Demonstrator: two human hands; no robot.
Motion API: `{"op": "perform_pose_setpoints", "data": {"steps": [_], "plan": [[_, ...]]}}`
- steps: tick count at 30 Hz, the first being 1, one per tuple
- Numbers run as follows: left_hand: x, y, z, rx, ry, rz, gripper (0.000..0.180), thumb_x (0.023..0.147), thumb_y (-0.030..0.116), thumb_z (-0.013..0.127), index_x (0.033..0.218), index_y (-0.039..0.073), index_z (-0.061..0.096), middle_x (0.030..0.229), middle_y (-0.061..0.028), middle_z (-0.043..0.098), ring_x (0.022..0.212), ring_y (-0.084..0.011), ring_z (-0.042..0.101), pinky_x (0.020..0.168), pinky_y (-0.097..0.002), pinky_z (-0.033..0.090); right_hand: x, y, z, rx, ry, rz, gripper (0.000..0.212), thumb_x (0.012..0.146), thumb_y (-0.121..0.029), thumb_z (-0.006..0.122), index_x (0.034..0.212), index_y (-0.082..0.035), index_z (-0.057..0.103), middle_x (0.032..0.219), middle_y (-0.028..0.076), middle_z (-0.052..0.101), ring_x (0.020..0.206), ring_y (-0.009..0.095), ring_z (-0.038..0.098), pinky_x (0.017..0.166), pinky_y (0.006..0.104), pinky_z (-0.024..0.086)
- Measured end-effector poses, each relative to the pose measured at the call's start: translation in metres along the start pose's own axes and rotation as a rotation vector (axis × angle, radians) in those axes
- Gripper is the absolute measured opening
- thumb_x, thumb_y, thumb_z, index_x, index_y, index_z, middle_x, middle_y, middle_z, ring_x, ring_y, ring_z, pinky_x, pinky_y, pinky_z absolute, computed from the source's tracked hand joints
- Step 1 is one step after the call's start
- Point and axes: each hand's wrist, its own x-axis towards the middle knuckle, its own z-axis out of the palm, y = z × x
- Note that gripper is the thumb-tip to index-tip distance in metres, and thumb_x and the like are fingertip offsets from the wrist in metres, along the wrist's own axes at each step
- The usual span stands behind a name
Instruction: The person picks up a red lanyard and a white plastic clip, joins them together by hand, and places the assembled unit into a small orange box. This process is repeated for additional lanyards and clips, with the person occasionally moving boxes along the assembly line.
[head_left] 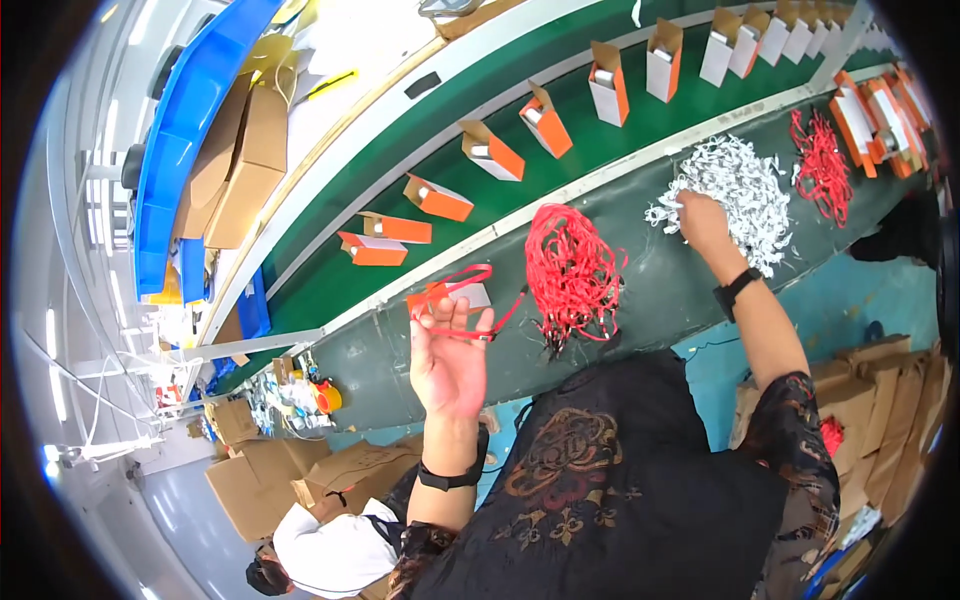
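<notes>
My left hand (450, 365), palm up with fingers partly curled, holds a thin red lanyard (480, 272) that loops over its fingers. Just beyond those fingers, an orange-and-white box (470, 294) lies on the dark bench, partly hidden. To the right of it is a heap of red lanyards (572, 265) with dark ends. My right hand (706, 226) reaches into the left side of a pile of small white bundled cords (742, 190). Its fingers are pinched together on the white cords; which piece they grip is hard to see.
Open orange-and-white boxes (492, 157) stand in a row along the green conveyor (380, 190). At the far right lie another red lanyard bundle (822, 172) and more boxes (868, 125). A person in white (335, 548) is at lower left near cardboard boxes (262, 485).
</notes>
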Motion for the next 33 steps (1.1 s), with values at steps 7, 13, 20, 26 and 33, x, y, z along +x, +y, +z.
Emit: {"op": "perform_pose_setpoints", "data": {"steps": [7,13,20,26,33], "plan": [[0.005,-0.010,0.004,0.025,-0.093,-0.111,0.020,0.100,0.038,0.052,0.093,0.019,0.056,0.113,-0.0013,0.064,0.115,-0.0226,0.056,0.107,-0.0521,0.037,-0.018,0.006,0.000,0.730,-0.056,0.322,0.033,0.080,-0.017,0.077,0.109,-0.003,0.069,0.081,0.009,0.071,0.070,0.018,0.066,0.066,0.0331,0.052],[0.009,-0.016,-0.007,0.049,-0.157,-0.203,0.019,0.099,0.037,0.056,0.096,0.018,0.056,0.116,-0.0001,0.062,0.118,-0.0216,0.053,0.106,-0.0509,0.037,-0.042,0.007,-0.027,1.269,-0.160,0.615,0.020,0.090,-0.019,0.068,0.102,-0.004,0.068,0.079,0.005,0.070,0.061,0.010,0.062,0.053,0.0236,0.046],[0.006,-0.031,0.024,0.163,-0.148,-0.302,0.022,0.097,0.041,0.059,0.094,0.019,0.058,0.132,-0.0060,0.055,0.132,-0.0257,0.042,0.102,-0.0650,0.037,-0.076,-0.127,-0.104,1.537,-0.377,0.182,0.016,0.094,-0.014,0.062,0.110,-0.009,0.063,0.088,0.000,0.069,0.070,0.004,0.060,0.058,0.0188,0.045],[0.003,-0.035,0.020,0.179,-0.011,-0.335,0.020,0.096,0.031,0.064,0.106,0.014,0.064,0.124,-0.0001,0.058,0.117,-0.0194,0.052,0.090,-0.0547,0.047,-0.099,-0.225,-0.108,1.409,-0.341,-0.177,0.018,0.096,-0.006,0.058,0.110,0.002,0.067,0.092,0.005,0.070,0.084,0.008,0.064,0.073,0.0257,0.052],[0.008,-0.041,-0.009,0.171,-0.115,-0.357,0.028,0.097,0.036,0.061,0.114,0.014,0.064,0.118,-0.0028,0.061,0.117,-0.0248,0.055,0.091,-0.0525,0.048,-0.105,-0.243,-0.121,1.319,-0.460,-0.210,0.008,0.087,-0.008,0.071,0.089,0.000,0.068,0.076,0.001,0.068,0.068,0.005,0.062,0.059,0.0234,0.050]]}}
